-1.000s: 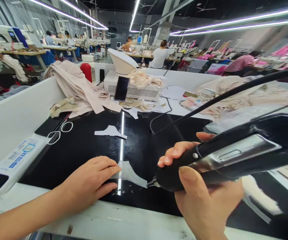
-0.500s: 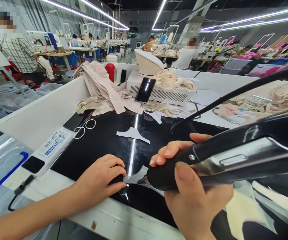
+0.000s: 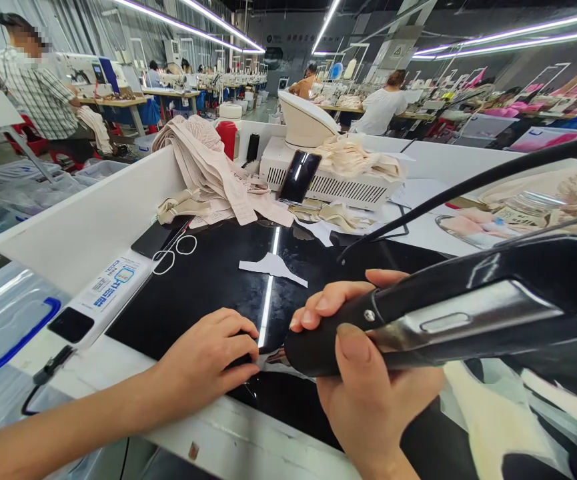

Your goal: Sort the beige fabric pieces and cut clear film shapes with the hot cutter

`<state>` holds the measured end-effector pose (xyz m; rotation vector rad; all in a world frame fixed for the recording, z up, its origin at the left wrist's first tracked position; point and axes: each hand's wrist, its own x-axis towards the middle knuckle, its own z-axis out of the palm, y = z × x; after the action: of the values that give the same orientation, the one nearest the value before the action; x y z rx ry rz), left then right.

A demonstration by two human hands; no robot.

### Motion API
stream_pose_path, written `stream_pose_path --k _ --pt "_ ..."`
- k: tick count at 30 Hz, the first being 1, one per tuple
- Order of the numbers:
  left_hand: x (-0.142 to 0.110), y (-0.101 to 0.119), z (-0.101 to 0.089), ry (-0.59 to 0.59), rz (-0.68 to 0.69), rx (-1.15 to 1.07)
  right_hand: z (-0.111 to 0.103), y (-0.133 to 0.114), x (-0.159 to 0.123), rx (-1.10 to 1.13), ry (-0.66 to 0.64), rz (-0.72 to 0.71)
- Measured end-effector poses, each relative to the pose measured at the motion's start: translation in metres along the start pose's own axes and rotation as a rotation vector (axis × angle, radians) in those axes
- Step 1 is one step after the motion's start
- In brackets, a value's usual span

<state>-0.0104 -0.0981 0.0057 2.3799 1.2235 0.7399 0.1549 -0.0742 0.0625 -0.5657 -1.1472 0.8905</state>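
Note:
My left hand [image 3: 213,350] is low over the black glossy tabletop [image 3: 208,280]. Its thumb and fingertips pinch the end of a thin white fabric piece [image 3: 264,364], most of which is hidden. My right hand [image 3: 363,373] wraps round the blunt black end of a long black tool [image 3: 468,300] with a silver metal side plate. A small metal tip [image 3: 278,357] shows between this end and my left fingertips. Beyond the hands, a cut white piece [image 3: 273,267] lies flat. Cream and clear pieces [image 3: 488,413] rest at lower right, partly under the tool.
A power bank [image 3: 111,287] with a white cable lies left. Cream fabric strips [image 3: 208,170], a red thread cone [image 3: 227,139] and a propped phone [image 3: 299,177] stand behind. A black cable [image 3: 448,190] arches across the right. A person in a checked shirt [image 3: 38,97] sits far left.
My right hand and the black tool have moved left, closer to my left fingertips. Less of the white piece between the hands shows now. The view has shifted slightly.

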Motion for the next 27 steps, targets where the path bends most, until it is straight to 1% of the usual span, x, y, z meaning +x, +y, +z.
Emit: stream_pose_path --k 7,10,14,16,23,27 --pt "-0.005 -0.002 -0.006 -0.001 0.011 0.019 -0.002 0.001 -0.003 -0.021 -0.015 0.010" --pt "-0.009 -0.001 -0.008 0.010 0.069 0.069 -0.002 0.002 -0.003 -0.010 -0.013 0.010" --pt "-0.015 -0.002 -0.009 0.035 0.180 0.196 0.000 0.003 -0.002 0.018 -0.019 0.011" --pt "-0.018 -0.003 -0.009 0.050 0.213 0.245 0.000 0.003 -0.002 0.024 -0.023 0.012" --pt "-0.025 -0.004 -0.008 0.094 0.243 0.292 -0.001 0.002 -0.002 0.014 -0.027 0.012" --pt "-0.031 -0.007 -0.009 0.091 0.242 0.300 0.006 0.004 -0.004 0.023 -0.029 0.018"
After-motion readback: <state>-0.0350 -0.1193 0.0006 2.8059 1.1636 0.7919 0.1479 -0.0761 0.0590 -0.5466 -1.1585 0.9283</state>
